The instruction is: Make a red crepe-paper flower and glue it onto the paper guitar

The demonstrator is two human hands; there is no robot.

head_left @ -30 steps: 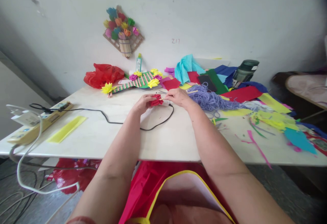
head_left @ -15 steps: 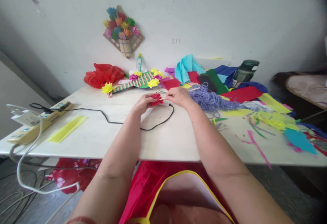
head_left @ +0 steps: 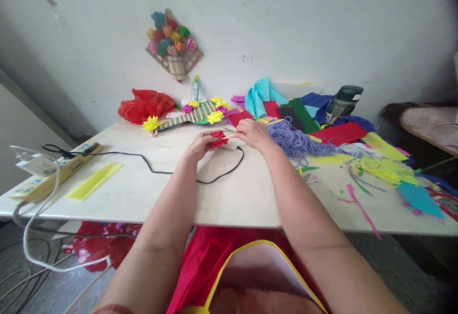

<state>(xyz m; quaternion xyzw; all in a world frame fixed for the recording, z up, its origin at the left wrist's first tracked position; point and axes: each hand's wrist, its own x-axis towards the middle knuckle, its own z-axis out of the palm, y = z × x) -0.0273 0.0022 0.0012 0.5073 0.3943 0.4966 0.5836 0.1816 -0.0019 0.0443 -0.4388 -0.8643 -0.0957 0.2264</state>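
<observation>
My left hand is closed round a red paper flower above the middle of the table. Between the fingers of my right hand is a thin wooden stick; its near tip touches the red petals, and its other end sticks out past the hand to the right. Behind my hands lies a guitar-shaped craft piece in green with pale strips, decorated with yellow and purple paper flowers. A tangle of lavender yarn sits just right of my right hand.
A black cable loops under my hands from a power strip on the left. A yellow paper strip lies nearby. Coloured paper sheets, scraps and a dark bottle crowd the right side. A red plastic bag stands at the back.
My right hand has shifted and turned slightly, and the stick's outer end has swung a little to the right. My left hand keeps its hold on the flower.
</observation>
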